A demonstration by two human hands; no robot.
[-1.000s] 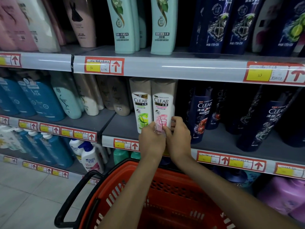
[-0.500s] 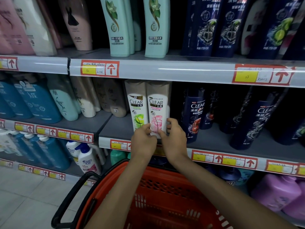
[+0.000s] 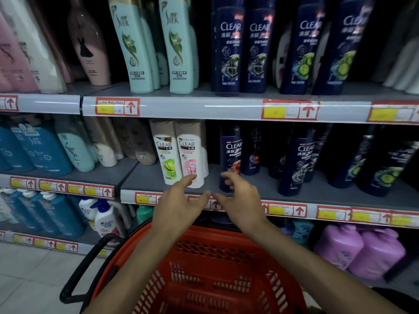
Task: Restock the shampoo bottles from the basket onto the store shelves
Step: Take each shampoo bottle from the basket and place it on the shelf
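A white Clear shampoo bottle with a pink label (image 3: 190, 155) stands upright on the middle shelf (image 3: 145, 180), next to a white Clear bottle with a green label (image 3: 166, 155). My left hand (image 3: 179, 206) and my right hand (image 3: 242, 200) hover just in front of the shelf edge, fingers spread and relaxed, holding nothing. Neither hand touches the pink-label bottle. The red plastic basket (image 3: 204, 275) sits below my forearms; the part of its inside that shows holds no bottles.
Dark blue Clear bottles (image 3: 231, 155) crowd the middle shelf to the right. Mint bottles (image 3: 133, 48) and more dark blue bottles fill the top shelf. Blue pump bottles (image 3: 52, 214) and purple jugs (image 3: 360, 248) stand on the bottom shelf. The basket's black handle (image 3: 84, 270) hangs left.
Both hands held the pink-label bottle on the shelf, then let go and drew back toward me with fingers spread. The bottle stays upright on the shelf.
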